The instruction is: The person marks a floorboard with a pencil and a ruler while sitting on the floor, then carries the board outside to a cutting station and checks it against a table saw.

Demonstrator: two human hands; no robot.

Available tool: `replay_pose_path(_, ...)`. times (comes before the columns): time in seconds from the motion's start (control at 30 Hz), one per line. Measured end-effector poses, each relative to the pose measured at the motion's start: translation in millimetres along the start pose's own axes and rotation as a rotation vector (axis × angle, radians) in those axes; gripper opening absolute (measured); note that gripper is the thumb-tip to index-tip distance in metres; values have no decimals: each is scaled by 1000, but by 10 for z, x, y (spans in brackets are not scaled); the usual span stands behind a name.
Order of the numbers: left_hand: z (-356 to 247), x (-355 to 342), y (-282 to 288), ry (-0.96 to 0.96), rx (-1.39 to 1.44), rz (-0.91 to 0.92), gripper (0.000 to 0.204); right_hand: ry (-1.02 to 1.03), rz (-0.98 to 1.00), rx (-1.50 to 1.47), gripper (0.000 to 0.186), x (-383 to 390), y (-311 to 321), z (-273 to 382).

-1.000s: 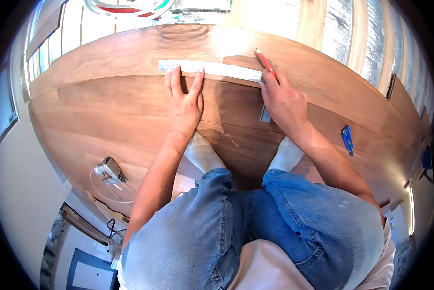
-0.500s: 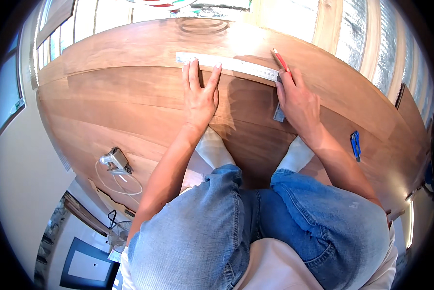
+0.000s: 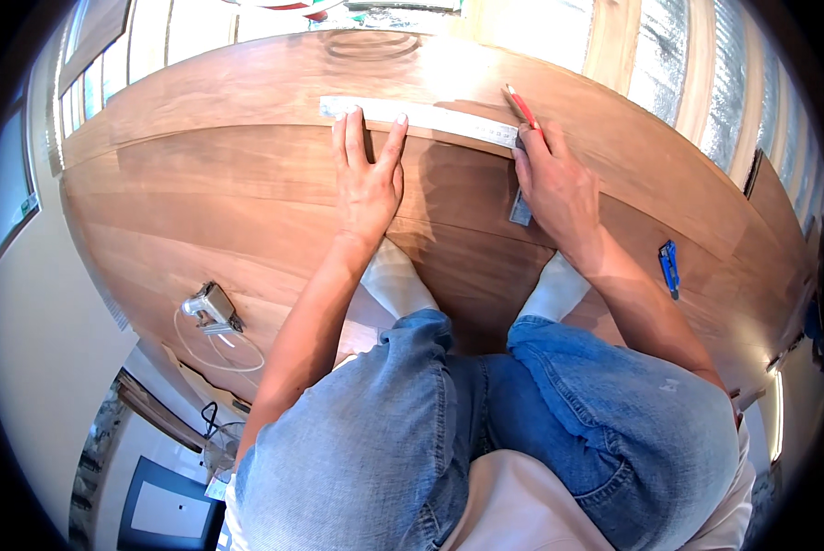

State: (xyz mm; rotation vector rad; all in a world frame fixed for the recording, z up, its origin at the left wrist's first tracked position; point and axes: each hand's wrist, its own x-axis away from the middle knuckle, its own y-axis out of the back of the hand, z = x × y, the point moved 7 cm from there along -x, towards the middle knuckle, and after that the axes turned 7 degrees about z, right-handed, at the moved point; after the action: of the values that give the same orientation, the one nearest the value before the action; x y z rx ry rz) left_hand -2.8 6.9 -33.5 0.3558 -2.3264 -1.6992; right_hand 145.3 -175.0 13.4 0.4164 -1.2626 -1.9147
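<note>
A metal carpenter's square [image 3: 435, 118] lies on a wide wooden board [image 3: 274, 165], its long blade running left to right. Its short blade points toward me and is partly hidden by my right hand. Spread fingers of my left hand [image 3: 368, 188] press on the long blade near its left end. At the square's corner, my right hand [image 3: 561, 197] grips a red pencil [image 3: 524, 107] between thumb and fingers. The pencil slants up and left, its upper end over the board beyond the blade. That hand also rests against the square.
A blue utility knife [image 3: 669, 269] lies on the board at the right. A corded metal power tool [image 3: 212, 309] sits at the left. My socked feet stand on the board between my arms. Past its far edge are wooden battens [image 3: 611, 50] with silvery sheeting between them.
The whole view has shifted slightly, so everything appears a little further left. The pencil has turned a little in my right hand and shows more red. Both hands stay at the square.
</note>
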Motion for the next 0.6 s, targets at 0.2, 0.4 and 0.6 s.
replay_pose_path(0.2, 16, 12, -24, 14, 14, 25, 77, 21, -12, 11, 12, 3, -5, -4)
replay_pose_path(0.4, -2, -4, 3, 29, -3, 23, 63, 11, 9, 12, 15, -1, 6, 0)
replay_pose_path(0.6, 6, 8, 3, 39, -4, 42, 65, 11, 31, -27, 18, -9, -1, -21)
